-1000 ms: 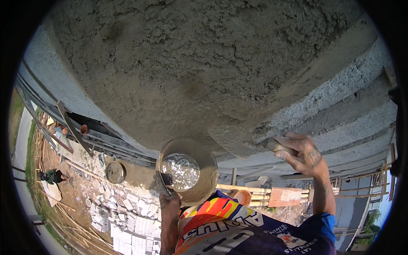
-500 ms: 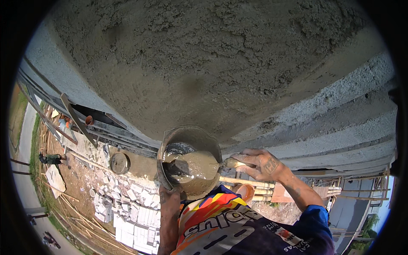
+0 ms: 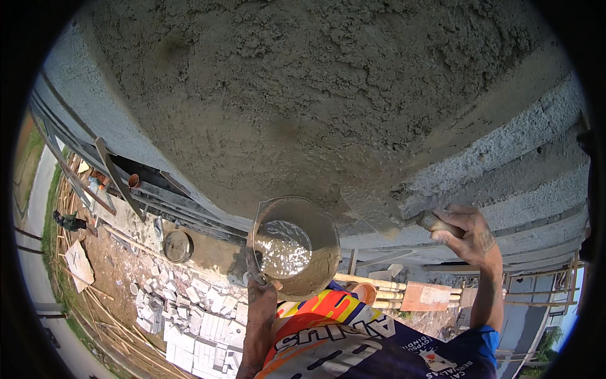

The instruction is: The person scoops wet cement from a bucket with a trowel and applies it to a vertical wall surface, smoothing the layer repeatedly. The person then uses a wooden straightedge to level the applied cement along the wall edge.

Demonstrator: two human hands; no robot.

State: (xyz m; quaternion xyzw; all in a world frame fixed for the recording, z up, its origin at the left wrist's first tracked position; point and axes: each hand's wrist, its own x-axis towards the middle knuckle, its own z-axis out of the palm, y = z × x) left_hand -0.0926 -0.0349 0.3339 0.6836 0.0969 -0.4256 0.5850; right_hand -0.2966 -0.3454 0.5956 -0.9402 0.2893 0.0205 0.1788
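Observation:
My left hand (image 3: pixel 261 285) grips the rim of a mortar-smeared bucket (image 3: pixel 328 246) on its near left side. Wet, shiny grey mix (image 3: pixel 284 248) lies inside the bucket. To the right, my right hand (image 3: pixel 468 237) is closed round the handle of a trowel (image 3: pixel 430 221). Its blade, coated in grey mortar, points left and lies at the lower part of the plastered wall (image 3: pixel 303 126), up and right of the bucket. The wall's surface is rough above and smoother lower down.
Pale concrete ledges (image 3: pixel 524 189) run along the right. Below stand a round tub (image 3: pixel 178 245), a pile of white blocks (image 3: pixel 202 316) and bamboo poles (image 3: pixel 372 285) near an orange-brown bucket (image 3: pixel 364 293). A person (image 3: pixel 71 221) is on the ground at far left.
The trowel has come out of the bucket and moved up and right to the wall with my right hand. The bucket has shifted slightly right, still in my left hand.

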